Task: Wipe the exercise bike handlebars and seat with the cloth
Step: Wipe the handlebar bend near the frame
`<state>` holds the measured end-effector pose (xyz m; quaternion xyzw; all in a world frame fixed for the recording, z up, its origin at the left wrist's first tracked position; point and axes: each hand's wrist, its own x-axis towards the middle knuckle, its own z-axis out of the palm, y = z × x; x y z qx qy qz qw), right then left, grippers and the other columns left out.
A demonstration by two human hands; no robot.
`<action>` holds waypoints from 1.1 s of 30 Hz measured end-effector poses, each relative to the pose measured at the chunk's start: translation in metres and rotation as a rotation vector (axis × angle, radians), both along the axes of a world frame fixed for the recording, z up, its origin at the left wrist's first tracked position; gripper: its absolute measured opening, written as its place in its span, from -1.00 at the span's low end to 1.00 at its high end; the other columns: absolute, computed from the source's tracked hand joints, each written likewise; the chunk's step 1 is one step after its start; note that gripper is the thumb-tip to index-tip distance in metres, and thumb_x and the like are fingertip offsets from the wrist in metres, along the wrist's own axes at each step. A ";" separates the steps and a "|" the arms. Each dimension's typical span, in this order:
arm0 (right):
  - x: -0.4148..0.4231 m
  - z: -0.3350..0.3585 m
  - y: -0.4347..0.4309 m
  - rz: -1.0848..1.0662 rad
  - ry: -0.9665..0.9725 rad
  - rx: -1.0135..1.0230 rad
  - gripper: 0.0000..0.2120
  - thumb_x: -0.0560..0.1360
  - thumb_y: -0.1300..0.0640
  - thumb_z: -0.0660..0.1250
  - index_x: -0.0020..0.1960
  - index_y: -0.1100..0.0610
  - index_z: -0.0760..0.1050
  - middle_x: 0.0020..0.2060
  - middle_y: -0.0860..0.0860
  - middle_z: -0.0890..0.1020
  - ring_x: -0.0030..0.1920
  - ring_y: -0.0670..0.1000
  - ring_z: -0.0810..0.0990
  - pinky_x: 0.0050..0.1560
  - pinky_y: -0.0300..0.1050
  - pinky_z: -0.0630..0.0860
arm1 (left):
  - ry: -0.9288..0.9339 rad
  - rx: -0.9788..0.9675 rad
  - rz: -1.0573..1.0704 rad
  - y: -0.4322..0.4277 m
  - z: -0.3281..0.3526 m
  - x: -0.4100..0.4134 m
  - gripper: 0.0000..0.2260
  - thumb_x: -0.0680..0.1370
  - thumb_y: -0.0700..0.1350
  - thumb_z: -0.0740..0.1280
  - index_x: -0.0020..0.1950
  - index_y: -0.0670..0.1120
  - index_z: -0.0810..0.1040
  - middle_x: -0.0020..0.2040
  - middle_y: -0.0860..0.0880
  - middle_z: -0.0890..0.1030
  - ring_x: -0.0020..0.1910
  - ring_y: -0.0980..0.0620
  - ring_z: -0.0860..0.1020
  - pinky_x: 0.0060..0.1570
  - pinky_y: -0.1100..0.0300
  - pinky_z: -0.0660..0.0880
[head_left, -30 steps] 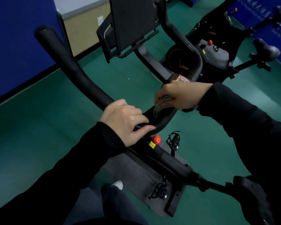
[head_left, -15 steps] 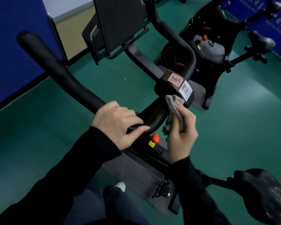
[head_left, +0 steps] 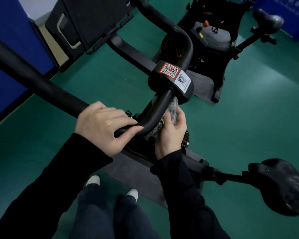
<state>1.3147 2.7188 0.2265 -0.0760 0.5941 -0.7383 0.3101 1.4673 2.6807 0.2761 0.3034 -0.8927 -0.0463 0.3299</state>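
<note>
The left hand (head_left: 105, 128) is wrapped tight around the hard, smooth handlebar (head_left: 41, 83). Just past it, the right hand (head_left: 171, 133) squeezes the soft, light cloth (head_left: 173, 107) against the bar's underside. The seat (head_left: 283, 187) waits.

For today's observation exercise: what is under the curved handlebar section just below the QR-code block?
Under the handlebar the grey cloth shows, pressed up by the right hand; the left hand grips the bar beside it. Most of the cloth and the bar's underside are hidden.
</note>
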 end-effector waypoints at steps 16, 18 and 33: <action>0.039 -0.002 0.038 0.133 -0.016 -0.016 -0.81 0.53 0.41 0.26 0.06 0.18 0.50 -0.02 0.19 0.60 0.03 0.15 0.55 0.20 0.19 0.44 | -0.013 -0.104 -0.048 -0.005 -0.007 0.005 -0.73 0.56 0.06 0.31 -0.19 -0.06 0.68 -0.32 0.04 0.65 -0.35 0.00 0.60 -0.30 0.10 0.36; 0.045 0.000 0.046 0.132 0.051 0.040 -0.81 0.53 0.40 0.26 0.08 0.19 0.51 0.02 0.21 0.60 0.06 0.18 0.56 0.24 0.22 0.42 | -0.011 -0.111 -0.056 -0.006 -0.008 0.005 -0.73 0.56 0.06 0.32 -0.19 -0.07 0.68 -0.32 0.04 0.64 -0.36 0.00 0.60 -0.30 0.10 0.37; 0.053 0.023 0.091 -0.067 0.541 0.519 -0.75 0.46 0.41 0.27 0.07 0.20 0.57 -0.03 0.03 0.66 0.06 0.02 0.62 0.19 -0.04 0.52 | -0.156 -0.026 -0.221 -0.012 -0.002 0.017 -0.70 0.58 0.05 0.25 -0.03 -0.13 0.65 -0.25 -0.04 0.65 -0.27 -0.08 0.60 -0.18 0.05 0.37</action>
